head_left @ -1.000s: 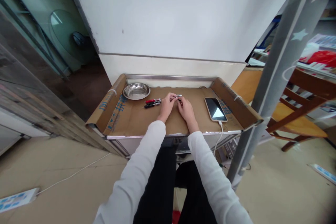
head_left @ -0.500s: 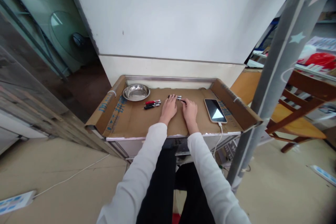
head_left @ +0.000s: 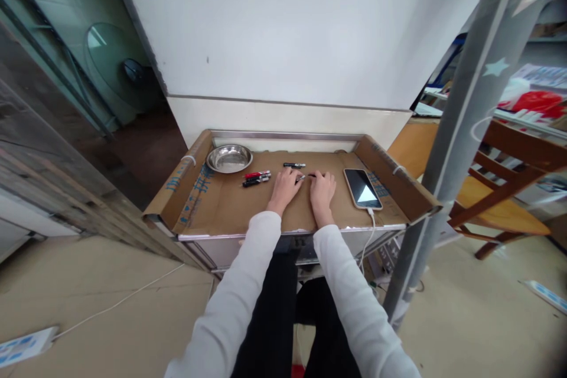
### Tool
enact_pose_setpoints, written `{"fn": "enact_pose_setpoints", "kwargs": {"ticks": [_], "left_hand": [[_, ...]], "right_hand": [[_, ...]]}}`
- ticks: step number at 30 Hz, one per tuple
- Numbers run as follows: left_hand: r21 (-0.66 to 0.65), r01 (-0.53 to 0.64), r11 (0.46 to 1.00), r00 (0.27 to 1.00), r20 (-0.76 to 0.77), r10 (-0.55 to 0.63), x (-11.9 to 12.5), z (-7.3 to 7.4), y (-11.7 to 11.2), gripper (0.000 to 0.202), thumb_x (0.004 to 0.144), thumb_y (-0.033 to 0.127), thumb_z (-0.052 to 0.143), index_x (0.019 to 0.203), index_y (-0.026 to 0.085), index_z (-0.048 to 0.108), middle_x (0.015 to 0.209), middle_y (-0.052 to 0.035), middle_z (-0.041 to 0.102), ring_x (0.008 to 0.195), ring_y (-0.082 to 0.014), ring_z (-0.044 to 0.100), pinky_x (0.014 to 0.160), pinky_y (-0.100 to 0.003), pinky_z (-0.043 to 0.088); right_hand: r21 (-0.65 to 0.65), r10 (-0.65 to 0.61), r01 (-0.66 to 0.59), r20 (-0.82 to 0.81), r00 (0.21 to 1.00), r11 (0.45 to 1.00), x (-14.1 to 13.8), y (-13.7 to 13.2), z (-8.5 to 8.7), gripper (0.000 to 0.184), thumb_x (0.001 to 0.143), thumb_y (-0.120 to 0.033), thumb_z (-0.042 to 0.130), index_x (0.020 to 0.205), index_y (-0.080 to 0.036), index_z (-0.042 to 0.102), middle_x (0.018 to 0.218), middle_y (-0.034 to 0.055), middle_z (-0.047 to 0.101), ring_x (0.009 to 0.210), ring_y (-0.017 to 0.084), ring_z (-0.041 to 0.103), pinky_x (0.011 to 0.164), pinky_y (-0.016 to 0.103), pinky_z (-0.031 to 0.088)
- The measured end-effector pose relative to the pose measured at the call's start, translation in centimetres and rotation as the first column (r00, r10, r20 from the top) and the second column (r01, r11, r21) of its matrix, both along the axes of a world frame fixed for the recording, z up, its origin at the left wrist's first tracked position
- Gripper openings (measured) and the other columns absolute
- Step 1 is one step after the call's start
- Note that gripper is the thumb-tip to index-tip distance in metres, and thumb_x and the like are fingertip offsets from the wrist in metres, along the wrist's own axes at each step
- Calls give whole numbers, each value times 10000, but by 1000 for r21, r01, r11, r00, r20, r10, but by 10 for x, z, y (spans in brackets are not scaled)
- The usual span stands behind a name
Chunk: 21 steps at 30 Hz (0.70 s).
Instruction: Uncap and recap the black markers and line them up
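My left hand point(head_left: 284, 189) is closed low over the cardboard, fingers curled round a pen point(head_left: 300, 178). Only the pen's shiny, pale end shows past the fingertips. A short gap to the right, my right hand point(head_left: 323, 191) pinches a small dark piece point(head_left: 311, 175), perhaps a pen cap; most of it is hidden by the fingers. Just beyond my left fingertips a black pen point(head_left: 293, 165) lies crosswise. To the left of that hand, a red pen point(head_left: 254, 175) and black pens point(head_left: 255, 182) lie close together.
A round metal dish point(head_left: 229, 159) stands at the back left of the cardboard-lined tabletop point(head_left: 221, 207), which has raised cardboard sides. On the right lies a phone point(head_left: 362, 189) with a white charging cable point(head_left: 372, 224) running over the front edge. A grey post point(head_left: 456, 106) rises at the right.
Both hands have drawn slightly toward me. The black pen near my left fingertips now lies uncovered. The dark piece in my right hand is now apart from the pen's end.
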State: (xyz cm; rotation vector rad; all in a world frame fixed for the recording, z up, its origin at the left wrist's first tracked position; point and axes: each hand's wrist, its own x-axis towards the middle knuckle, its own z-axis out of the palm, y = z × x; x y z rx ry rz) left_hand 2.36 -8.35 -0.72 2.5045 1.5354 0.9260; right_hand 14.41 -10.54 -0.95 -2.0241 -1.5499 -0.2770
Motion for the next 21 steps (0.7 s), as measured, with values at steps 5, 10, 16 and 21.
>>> {"fn": "enact_pose_setpoints", "kwargs": {"ticks": [5, 10, 16, 21], "left_hand": [[-8, 21, 1000, 988, 152, -20, -3, 4, -8, 188, 880, 222, 507, 1053, 208, 579, 1067, -52, 549, 908, -159, 583, 832, -285, 443], [10, 30, 1000, 979, 201, -31, -5, 7, -11, 197, 892, 212, 486, 1070, 208, 570, 1076, -52, 569, 946, -166, 584, 836, -274, 446], [61, -182, 981, 962, 218, 165, -12, 11, -22, 203, 915, 219, 434, 1072, 206, 562, 1048, -53, 627, 961, -191, 555, 874, -320, 402], [36, -513, 858, 847, 187, 499, -22, 13, -46, 206, 912, 292, 430, 1045, 259, 584, 1055, -60, 634, 1026, -274, 470, 876, -430, 349]], "right_hand": [[-1, 134, -134, 42, 990, 991, 0, -1, 2, 288, 918, -204, 377, 1037, -207, 639, 947, 104, 620, 893, 219, 497, 770, 313, 300], [41, 310, -310, 2, 951, 950, -2, -4, 7, 321, 914, -203, 355, 1098, -192, 618, 1006, 101, 650, 922, 218, 528, 823, 326, 348], [174, 603, -585, -76, 794, 792, -7, -10, 9, 609, 812, -74, 328, 1412, -175, 291, 1215, 70, 594, 1067, 185, 530, 912, 313, 413], [124, 490, -478, -90, 867, 870, -4, 0, 0, 545, 796, -85, 349, 1339, -96, 395, 1247, 122, 561, 1101, 225, 504, 966, 360, 393]]}}
